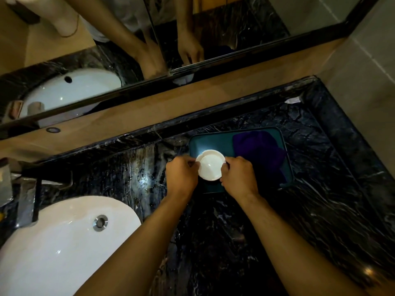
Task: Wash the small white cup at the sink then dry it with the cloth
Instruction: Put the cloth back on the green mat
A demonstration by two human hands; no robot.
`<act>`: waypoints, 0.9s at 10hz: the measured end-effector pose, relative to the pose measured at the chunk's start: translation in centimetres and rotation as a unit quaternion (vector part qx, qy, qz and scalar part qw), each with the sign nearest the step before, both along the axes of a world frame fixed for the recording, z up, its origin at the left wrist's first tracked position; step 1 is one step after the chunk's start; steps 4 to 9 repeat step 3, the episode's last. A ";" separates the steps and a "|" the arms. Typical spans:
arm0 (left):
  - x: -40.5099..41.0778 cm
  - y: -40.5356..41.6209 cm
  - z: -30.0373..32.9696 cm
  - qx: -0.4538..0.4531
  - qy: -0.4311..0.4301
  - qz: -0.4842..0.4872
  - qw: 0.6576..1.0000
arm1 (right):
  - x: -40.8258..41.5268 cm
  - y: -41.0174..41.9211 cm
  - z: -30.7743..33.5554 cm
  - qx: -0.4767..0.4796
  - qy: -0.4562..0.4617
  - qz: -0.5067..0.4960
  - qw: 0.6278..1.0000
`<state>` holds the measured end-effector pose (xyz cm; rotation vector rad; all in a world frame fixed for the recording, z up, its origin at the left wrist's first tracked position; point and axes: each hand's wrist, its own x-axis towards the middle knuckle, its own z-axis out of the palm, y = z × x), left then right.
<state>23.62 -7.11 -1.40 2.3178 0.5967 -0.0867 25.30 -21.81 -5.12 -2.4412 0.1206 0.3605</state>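
Both hands, left hand [181, 175] and right hand [239, 178], grip the small white cup [210, 167] by its rim, mouth upward, over the teal tray's [205, 142] near-left corner.

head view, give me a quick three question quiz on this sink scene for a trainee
1. True or false: the white cup is held over the sink.
2. Multiple choice: the purple cloth lies A) in the sink, B) on the teal tray, C) in the right hand.
3. Short answer: how many hands hold the cup?

Key
1. False. It is held over the near left part of the tray, to the right of the sink.
2. B.
3. Two: the left hand and the right hand each grip one side of the rim with the fingers.
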 end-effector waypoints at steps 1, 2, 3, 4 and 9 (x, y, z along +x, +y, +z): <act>0.1 0.3 0.0 0.004 -0.001 -0.001 1.000 | 0.2 -0.1 -0.3 0.016 0.009 -0.005 1.000; -0.8 0.7 0.4 -0.010 -0.015 -0.023 1.000 | -0.4 -0.4 1.0 0.034 0.025 -0.015 0.999; -1.5 1.1 1.3 -0.023 -0.022 -0.013 0.999 | -0.9 -0.3 2.1 0.016 0.004 -0.029 0.999; -1.5 1.1 1.3 -0.023 -0.022 -0.013 0.999 | -0.9 -0.3 2.1 0.016 0.004 -0.029 0.999; -1.5 1.1 1.3 -0.023 -0.022 -0.013 0.999 | -0.9 -0.3 2.1 0.016 0.004 -0.029 0.999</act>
